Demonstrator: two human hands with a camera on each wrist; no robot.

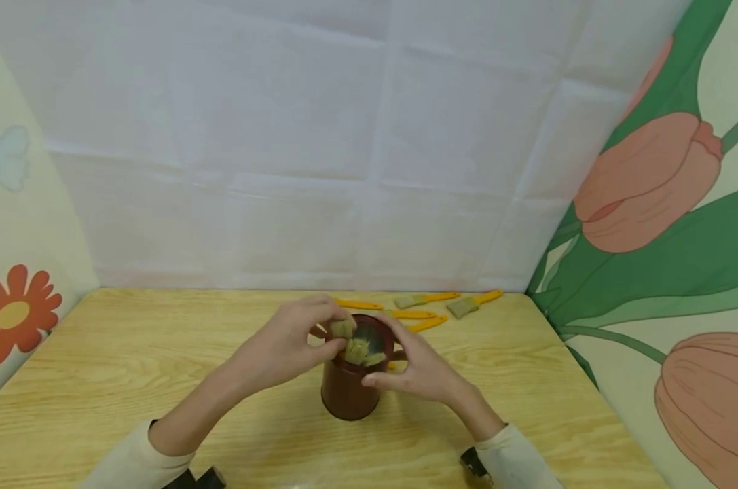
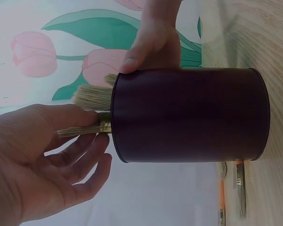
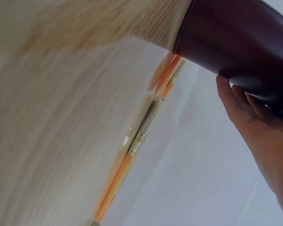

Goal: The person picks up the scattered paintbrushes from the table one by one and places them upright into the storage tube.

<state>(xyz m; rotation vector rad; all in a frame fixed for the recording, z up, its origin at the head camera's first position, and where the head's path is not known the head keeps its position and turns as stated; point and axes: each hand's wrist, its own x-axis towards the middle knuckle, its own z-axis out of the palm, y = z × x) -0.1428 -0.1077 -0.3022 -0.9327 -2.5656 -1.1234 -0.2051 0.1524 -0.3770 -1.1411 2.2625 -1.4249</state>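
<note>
A dark brown cylindrical container (image 1: 350, 397) stands upright on the wooden table, its open top facing up. My left hand (image 1: 298, 333) is at its left rim, pinching a paintbrush (image 2: 105, 123) between thumb and fingers. That brush points bristles up, and the container wall hides its handle. More paintbrush bristles (image 2: 92, 96) stick out of the opening beside it. On the other side, my right hand (image 1: 426, 367) holds the container near the rim, thumb toward the front and fingers around the far right side. In the right wrist view, fingers (image 3: 231, 101) touch the container's wall.
Several yellow-orange-handled paintbrushes lie behind and right of the container, including one at the far right (image 1: 475, 303) and one beside it (image 1: 426, 299). A white sheet (image 1: 295, 224) rises along the table's back edge. Flower-patterned panels (image 1: 650, 285) flank both sides.
</note>
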